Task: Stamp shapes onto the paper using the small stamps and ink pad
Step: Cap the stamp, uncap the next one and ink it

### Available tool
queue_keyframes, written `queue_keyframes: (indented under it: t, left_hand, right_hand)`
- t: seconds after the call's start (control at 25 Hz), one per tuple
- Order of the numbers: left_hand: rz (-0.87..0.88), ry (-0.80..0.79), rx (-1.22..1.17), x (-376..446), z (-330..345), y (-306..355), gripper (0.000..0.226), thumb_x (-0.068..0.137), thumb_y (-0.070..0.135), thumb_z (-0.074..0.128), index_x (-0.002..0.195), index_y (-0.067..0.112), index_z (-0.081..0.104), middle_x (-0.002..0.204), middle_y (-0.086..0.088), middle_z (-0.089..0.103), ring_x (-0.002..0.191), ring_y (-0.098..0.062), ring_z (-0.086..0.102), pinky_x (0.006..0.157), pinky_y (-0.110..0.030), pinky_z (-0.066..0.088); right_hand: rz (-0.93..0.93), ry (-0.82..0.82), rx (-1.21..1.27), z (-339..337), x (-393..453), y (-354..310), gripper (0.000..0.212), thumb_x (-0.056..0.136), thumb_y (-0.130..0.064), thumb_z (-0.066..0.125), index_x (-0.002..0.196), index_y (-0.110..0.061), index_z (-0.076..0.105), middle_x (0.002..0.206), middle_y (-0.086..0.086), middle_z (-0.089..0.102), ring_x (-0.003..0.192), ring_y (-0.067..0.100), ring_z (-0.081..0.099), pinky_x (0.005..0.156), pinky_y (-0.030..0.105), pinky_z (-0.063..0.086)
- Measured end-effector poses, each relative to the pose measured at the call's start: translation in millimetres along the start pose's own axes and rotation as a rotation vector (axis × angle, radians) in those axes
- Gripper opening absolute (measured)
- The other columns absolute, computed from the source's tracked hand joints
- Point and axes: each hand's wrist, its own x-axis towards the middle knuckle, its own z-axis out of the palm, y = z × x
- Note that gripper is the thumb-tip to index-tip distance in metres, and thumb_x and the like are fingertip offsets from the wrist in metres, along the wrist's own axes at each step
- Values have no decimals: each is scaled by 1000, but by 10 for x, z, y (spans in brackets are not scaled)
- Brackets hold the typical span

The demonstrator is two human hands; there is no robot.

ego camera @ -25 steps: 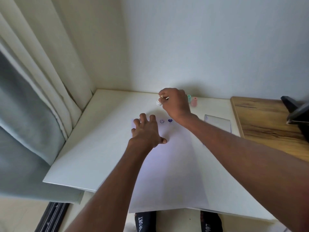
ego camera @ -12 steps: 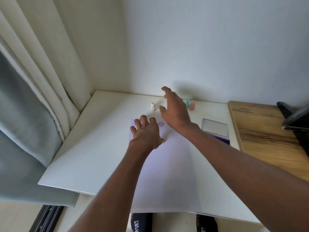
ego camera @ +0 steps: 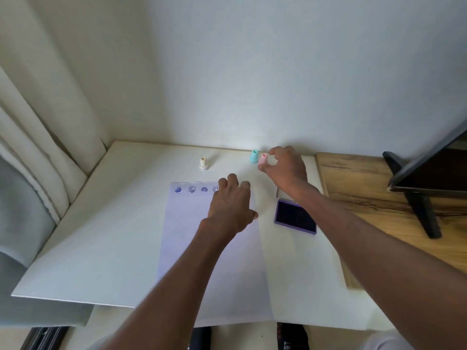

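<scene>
White paper lay lengthwise at the centre of the frame on your pale desk, with a row of purple prints along its top edge: a heart, a ring, another heart, and a smiley partly hidden by your fingers. Your left hand pressed flat on the upper right part of the sheet, fingers spread and holding nothing. Your right hand reached toward the upper middle of the frame, thumb and forefinger parted narrowly around the pink stamp; whether they were touching it, you could not tell from this view. Just left of the pink one, nearly touching it, stood the teal stamp. Well apart to the left, above the paper's top edge, the cream stamp stood upright on the desk. Right of the paper, below your right wrist, the ink pad lay open, its dark purple face up, with its clear lid mostly hidden behind your wrist. At the right edge of the frame sat a wooden board carrying a black stand.
</scene>
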Motion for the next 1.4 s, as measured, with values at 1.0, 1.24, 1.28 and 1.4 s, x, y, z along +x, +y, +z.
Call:
queue_keyframes:
  t: [1.0, 1.24, 1.28, 1.4]
  left_hand:
    - [-113, 388, -403, -581, -238, 471, 30, 105, 44, 46, 120, 25, 63, 101, 4, 75, 88, -19, 68, 73, -33, 52]
    - [-20, 385, -796, -300, -349, 570, 36, 102, 51, 53, 129, 30, 62, 96, 9, 73, 89, -6, 70, 79, -28, 58]
    - [-20, 375, -855, -283, -343, 551, 33, 101, 47, 56, 127, 29, 65, 92, 7, 74, 87, -9, 71, 79, -31, 59]
    - [-47, 375, -873, -284, -312, 462, 27, 97, 38, 67, 120, 25, 71, 82, 4, 76, 79, -15, 73, 77, -41, 61]
  right_hand:
    - [562, -358, 1339, -831, -1067, -88, 25, 82, -17, 86, 105, -9, 81, 89, 9, 75, 68, 18, 71, 66, 28, 60]
    - [423, -376, 1168, -842, -846, -131, 16, 98, -24, 68, 106, -18, 80, 90, 4, 77, 79, 21, 71, 68, 32, 55]
    - [416, -388, 1146, -848, -833, -134, 16, 99, -23, 68, 108, -17, 79, 88, 3, 76, 79, 20, 71, 68, 32, 55]
    - [409, -396, 1074, -806, -846, -173, 20, 97, -21, 71, 113, -11, 77, 90, 6, 76, 81, 21, 71, 68, 32, 56]
